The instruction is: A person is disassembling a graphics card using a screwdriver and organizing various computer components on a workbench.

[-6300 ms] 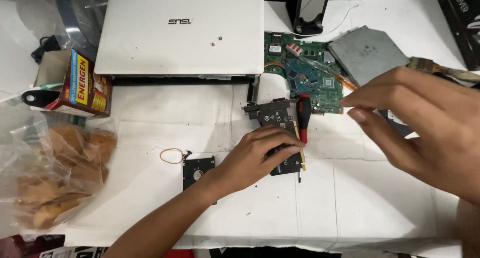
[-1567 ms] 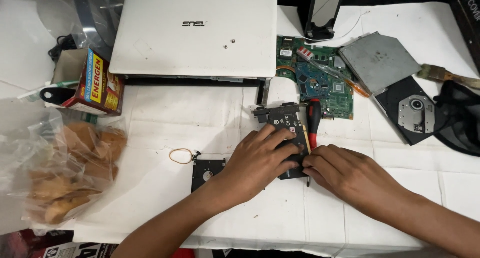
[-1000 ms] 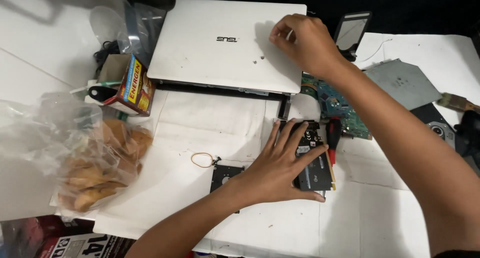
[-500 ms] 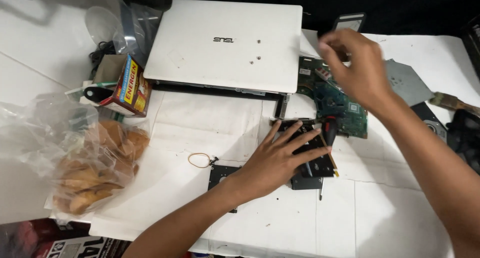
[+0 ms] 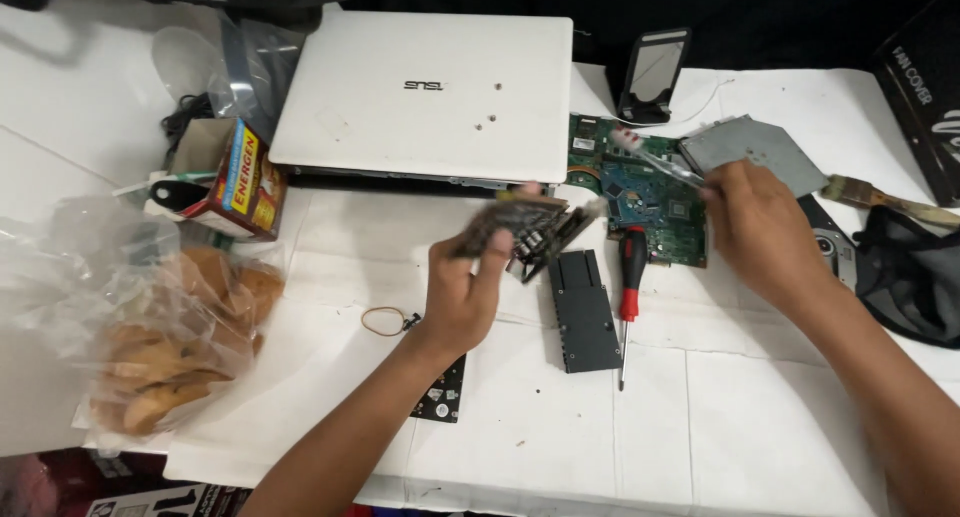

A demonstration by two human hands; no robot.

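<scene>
Left hand (image 5: 465, 292) grips a blurred dark board (image 5: 520, 235), lifted mid-counter; right hand (image 5: 760, 227) pinches a thin tool (image 5: 655, 160) over the green board (image 5: 650, 202). Step: parts handling.

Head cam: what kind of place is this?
Most likely an improvised electronics repair bench, a table under white sheets. A closed white laptop, a bare green circuit board and a red-handled screwdriver lie out, and the left hand lifts a small circuit board. A snack bag suggests an informal setup.

Left hand (image 5: 468, 287) raised, fingers curled in a grasp; right hand (image 5: 762, 227) extended, fingers pinched.
</scene>
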